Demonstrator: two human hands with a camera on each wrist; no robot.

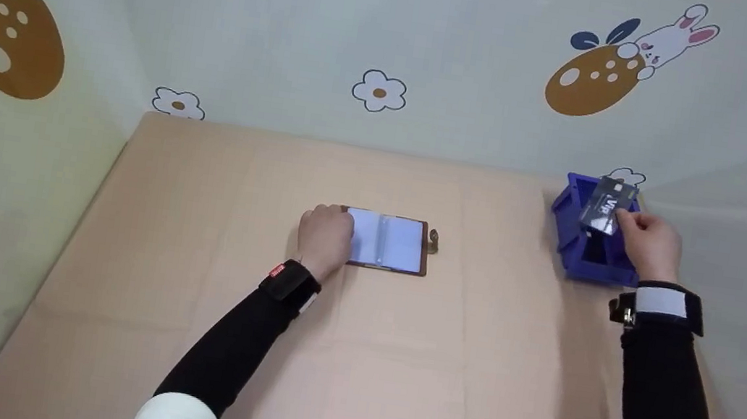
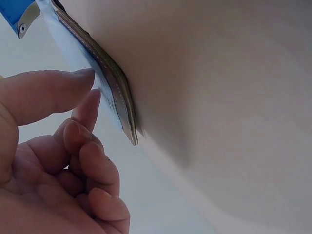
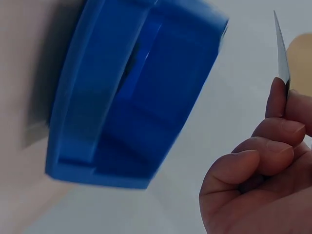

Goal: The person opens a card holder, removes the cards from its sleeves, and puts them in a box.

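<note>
An open card holder (image 1: 401,244) with a brown cover, clear sleeves and a snap strap lies on the table. My left hand (image 1: 325,239) is at its left edge. In the left wrist view, the thumb and index fingertips (image 2: 87,78) pinch at the edge of the clear sleeves (image 2: 105,80), the other fingers curled. My right hand (image 1: 653,245) pinches a dark card marked "Vip" (image 1: 606,206) by its edge, above the blue bin (image 1: 565,225). From the right wrist, the card (image 3: 282,53) appears edge-on, beside and apart from the bin (image 3: 73,117).
The beige-covered table (image 1: 192,250) stretches out in front and to the left of the card holder. A patterned cloth (image 1: 294,45) with flowers and rabbits rises behind the table and at both sides. The bin stands near the back right corner.
</note>
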